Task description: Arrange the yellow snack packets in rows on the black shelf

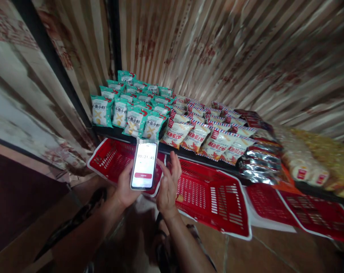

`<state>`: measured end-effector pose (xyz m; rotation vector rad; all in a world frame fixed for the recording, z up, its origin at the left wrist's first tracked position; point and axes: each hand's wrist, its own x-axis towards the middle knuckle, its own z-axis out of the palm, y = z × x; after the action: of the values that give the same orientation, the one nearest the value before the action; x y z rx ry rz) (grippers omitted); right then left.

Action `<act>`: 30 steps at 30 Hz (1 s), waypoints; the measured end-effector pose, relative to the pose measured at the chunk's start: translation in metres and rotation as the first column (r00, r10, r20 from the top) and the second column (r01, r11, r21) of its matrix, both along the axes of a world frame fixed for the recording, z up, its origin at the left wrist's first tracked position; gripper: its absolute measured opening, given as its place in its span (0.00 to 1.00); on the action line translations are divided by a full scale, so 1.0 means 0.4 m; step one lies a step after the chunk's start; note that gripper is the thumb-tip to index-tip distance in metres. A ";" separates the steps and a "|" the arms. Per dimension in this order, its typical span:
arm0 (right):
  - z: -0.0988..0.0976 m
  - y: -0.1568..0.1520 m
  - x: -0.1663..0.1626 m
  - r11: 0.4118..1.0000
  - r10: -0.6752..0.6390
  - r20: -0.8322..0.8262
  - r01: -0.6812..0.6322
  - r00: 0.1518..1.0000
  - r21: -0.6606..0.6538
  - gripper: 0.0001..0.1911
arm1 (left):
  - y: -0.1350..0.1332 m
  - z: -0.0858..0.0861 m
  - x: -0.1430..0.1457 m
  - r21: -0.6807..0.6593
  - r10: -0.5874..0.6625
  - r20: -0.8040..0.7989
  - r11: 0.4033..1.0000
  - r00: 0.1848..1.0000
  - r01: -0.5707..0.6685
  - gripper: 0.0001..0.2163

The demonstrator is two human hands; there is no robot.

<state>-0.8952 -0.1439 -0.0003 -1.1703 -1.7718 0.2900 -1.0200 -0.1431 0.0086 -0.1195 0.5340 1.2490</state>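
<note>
My left hand (pixel 125 186) is closed around a smartphone (pixel 144 167), holding it upright with the lit screen facing me. On the screen a timer reads 00:21.45 above a red button. Just right of the phone is my right hand (pixel 168 184), fingers apart and pointing up, with nothing in it. Its thumb and fingers are close to the phone's right edge; whether they touch it I cannot tell. Behind the phone, teal and white snack bags (pixel 134 122) stand in rows on a dark shelf, beside white and orange snack bags (pixel 197 135).
Red shopping baskets (pixel 229 203) with white rims sit below the shelf edge, in front of me. Silver packets (pixel 260 161) and clear bags of yellow snacks (pixel 322 155) lie farther right. Patterned curtains (pixel 217 49) hang behind, and a dark post (pixel 57 57) slants at left.
</note>
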 end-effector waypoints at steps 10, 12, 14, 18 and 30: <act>0.009 -0.009 0.001 1.000 -0.003 -0.009 0.002 1.000 -0.019 0.25 | -0.029 0.006 0.012 0.010 0.029 0.014 1.000 0.999 -0.029 0.20; 0.010 -0.009 0.001 1.000 -0.006 0.001 0.006 1.000 -0.013 0.26 | -0.033 0.004 0.012 0.008 0.030 0.013 1.000 0.999 -0.030 0.19; 0.011 -0.010 0.001 1.000 -0.001 -0.003 0.001 1.000 -0.001 0.26 | -0.036 0.000 0.011 0.018 0.025 0.015 1.000 1.000 -0.025 0.20; 0.010 -0.010 0.002 1.000 0.005 -0.024 -0.005 1.000 0.003 0.26 | -0.039 -0.008 0.008 0.023 0.018 0.014 1.000 1.000 -0.018 0.20; 0.001 0.006 -0.003 1.000 -0.023 0.020 0.023 1.000 -0.018 0.26 | -0.020 -0.010 0.008 -0.085 0.003 -0.041 0.996 0.999 -0.007 0.20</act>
<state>-0.8962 -0.1414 0.0001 -1.2089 -1.7750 0.2822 -1.0170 -0.1512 0.0046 -0.1676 0.6230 1.2361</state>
